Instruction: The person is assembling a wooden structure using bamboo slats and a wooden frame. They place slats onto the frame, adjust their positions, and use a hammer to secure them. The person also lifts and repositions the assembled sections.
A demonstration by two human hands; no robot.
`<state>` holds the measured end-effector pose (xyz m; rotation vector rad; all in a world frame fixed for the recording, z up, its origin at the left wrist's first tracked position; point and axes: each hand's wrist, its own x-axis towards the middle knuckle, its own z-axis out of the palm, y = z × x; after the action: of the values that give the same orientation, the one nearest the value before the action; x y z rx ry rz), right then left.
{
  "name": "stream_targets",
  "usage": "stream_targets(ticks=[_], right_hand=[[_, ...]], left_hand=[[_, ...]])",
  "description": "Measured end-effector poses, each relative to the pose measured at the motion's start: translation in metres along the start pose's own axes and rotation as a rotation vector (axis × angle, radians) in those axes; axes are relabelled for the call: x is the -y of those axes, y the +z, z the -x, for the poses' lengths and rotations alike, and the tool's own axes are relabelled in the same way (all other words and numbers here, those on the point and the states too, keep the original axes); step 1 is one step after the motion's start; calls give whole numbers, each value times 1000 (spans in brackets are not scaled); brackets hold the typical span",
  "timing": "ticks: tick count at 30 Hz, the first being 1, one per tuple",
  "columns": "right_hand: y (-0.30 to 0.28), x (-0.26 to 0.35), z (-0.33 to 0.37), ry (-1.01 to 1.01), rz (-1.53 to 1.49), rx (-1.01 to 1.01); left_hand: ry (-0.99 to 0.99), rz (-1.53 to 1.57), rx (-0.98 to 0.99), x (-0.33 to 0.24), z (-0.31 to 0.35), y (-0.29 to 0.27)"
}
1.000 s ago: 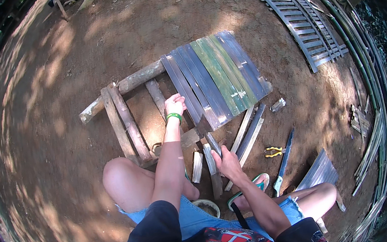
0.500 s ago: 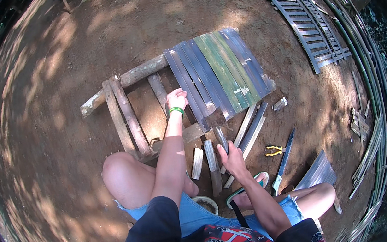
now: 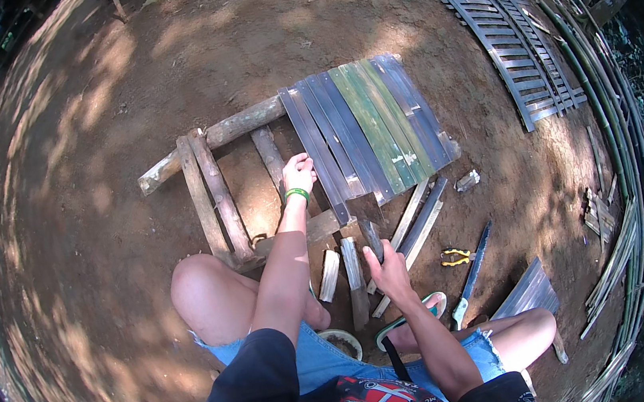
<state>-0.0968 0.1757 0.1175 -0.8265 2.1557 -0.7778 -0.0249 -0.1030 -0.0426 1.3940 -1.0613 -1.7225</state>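
My left hand (image 3: 299,175), with a green band at the wrist, has its fingers curled together beside the edge of the leftmost dark slat (image 3: 313,154). Whatever it pinches, if anything, is too small to make out. My right hand (image 3: 390,269) grips a short dark piece of wood (image 3: 372,238), its far end tilted up toward the slats' near edge. Dark and green slats (image 3: 358,104) lie side by side across the right part of a log frame (image 3: 236,124). Bare crosspieces (image 3: 218,191) show at the frame's left.
Wood offcuts (image 3: 330,275) and long strips (image 3: 421,225) lie before me. Farther right are yellow-handled pliers (image 3: 455,257), a hand saw (image 3: 477,272) and a grey sheet (image 3: 530,290). A bowl (image 3: 358,349) sits between my legs. Slatted panels (image 3: 508,49) and bamboo poles (image 3: 624,124) line the right.
The view has shifted slightly, with the frame and slats a little lower in the picture. Both hands stay close to where they were; the right still grips the piece of wood.
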Motion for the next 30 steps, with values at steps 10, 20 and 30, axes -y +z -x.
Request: stream_targets(ticks=[10,20,30], right_hand=[[15,63,-143,-208,46,-192],[14,104,-211,24,-372,52],[13,42,-197,74,-405,2]], left_hand=[[52,-1110,-228,15,113,-21],[78,-160,-28,-11,12,40],[203,79,-94,19,-1,45]])
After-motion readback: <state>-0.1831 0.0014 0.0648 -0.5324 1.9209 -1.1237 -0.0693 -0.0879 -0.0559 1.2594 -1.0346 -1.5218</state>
